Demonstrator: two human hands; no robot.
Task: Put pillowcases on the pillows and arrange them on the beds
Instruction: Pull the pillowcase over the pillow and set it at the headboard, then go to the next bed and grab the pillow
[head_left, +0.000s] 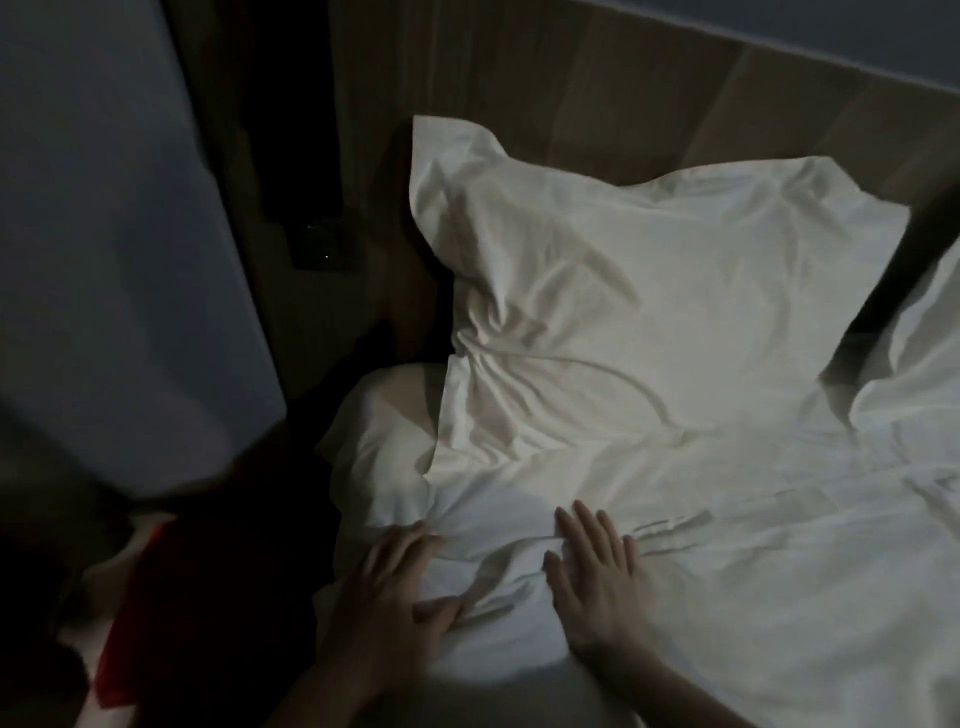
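Bed: you face a bed (753, 545) under a rumpled white sheet, its head against a wooden headboard (597, 78).
Pillow: a white-cased pillow (649, 291) leans on the headboard.
Second pillow: its corner (924, 353) shows at your right.
Hands: your left hand (395, 587) and right hand (592, 566) lie flat on the sheet.

No writing, label, brand or number can be read anywhere in this dim view (the dark panel (317, 244) on the wall beside the headboard shows only a few tiny specks of light, too small to make out as signs).
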